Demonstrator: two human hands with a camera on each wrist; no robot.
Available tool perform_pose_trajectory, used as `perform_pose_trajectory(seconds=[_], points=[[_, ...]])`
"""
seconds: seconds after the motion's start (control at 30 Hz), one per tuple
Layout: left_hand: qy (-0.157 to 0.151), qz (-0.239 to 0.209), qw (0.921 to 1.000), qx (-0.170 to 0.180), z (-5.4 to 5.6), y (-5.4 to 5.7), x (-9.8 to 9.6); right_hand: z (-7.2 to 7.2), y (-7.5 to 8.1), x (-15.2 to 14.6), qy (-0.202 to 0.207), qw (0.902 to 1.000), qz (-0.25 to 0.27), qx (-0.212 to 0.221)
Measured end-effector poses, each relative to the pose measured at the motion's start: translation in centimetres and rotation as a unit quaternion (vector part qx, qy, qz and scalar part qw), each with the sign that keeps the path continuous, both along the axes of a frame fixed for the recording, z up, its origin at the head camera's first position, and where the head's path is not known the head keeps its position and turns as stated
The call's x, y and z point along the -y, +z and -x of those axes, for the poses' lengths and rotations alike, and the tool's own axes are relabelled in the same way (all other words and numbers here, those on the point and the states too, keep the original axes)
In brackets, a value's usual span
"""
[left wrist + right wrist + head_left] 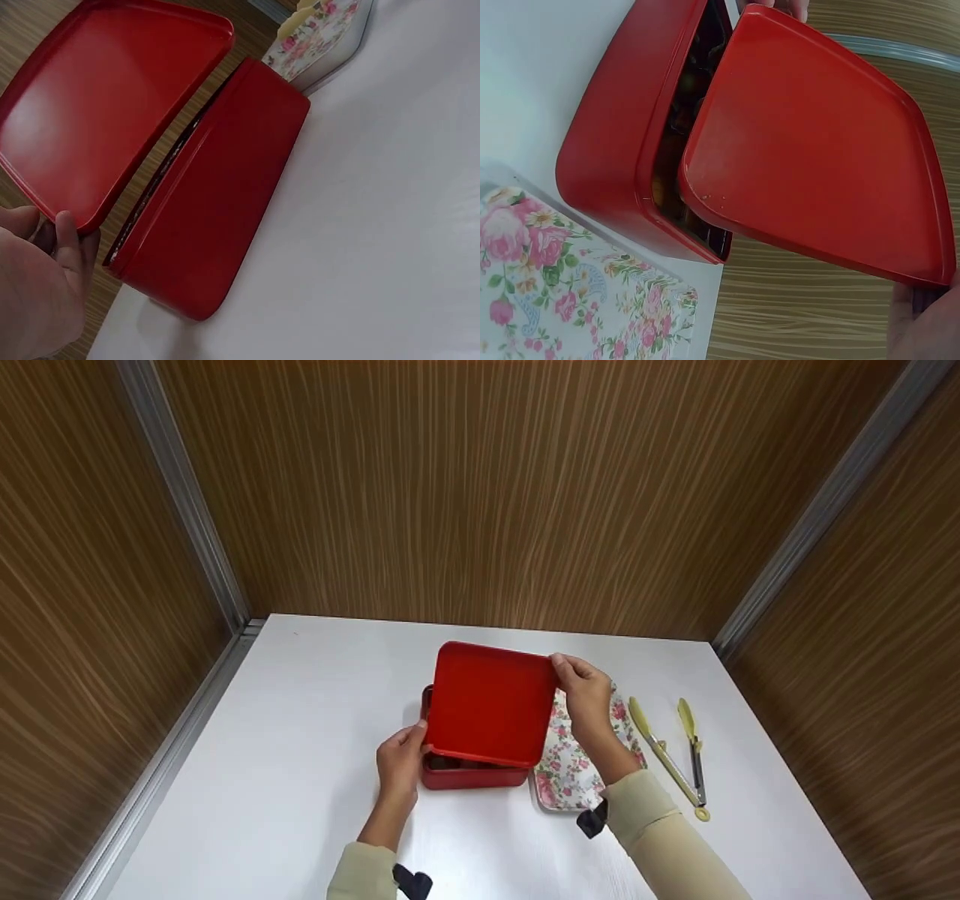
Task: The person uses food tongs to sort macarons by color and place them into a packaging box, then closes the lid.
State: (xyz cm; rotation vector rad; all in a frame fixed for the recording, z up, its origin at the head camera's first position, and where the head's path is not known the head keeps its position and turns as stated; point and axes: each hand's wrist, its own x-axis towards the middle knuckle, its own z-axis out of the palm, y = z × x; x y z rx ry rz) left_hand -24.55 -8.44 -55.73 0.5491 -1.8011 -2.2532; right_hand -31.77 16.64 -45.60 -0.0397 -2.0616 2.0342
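Note:
Both hands hold a red square lid (491, 705) tilted above a red box (472, 778), its inner side facing the head camera. My left hand (400, 757) pinches the lid's near left corner, thumb on the rim. At the far right corner, my right hand (589, 697) grips the lid between thumb and fingers. Through the gap under the lid, the right wrist view shows dark, mixed contents (686, 112) inside the box, too dim to make out. The box stands on the white table, its front wall (217, 180) plain in the left wrist view.
Right of the box lies a flower-patterned tray (574, 769), partly under my right arm. Beyond it, tongs (667, 754) with yellow tips and a ring end rest spread on the white table (300, 720). Wood-grain panels (480, 495) enclose the back and sides.

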Motion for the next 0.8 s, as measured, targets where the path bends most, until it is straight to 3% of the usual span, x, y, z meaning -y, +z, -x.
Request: perform_pose_trajectory(seconds=[0.43,0.8], points=[[-0.01,0.025,0.9996,0.012,1.3,0.0,0.4,-0.8,0.4,-0.3,0.009,0.9996,0.023,0.013],[-0.003,0.003,0.9997,-0.025,2.9,0.9,0.5,-1.9,0.6,-0.4,0.003,0.9975,0.07,0.011]])
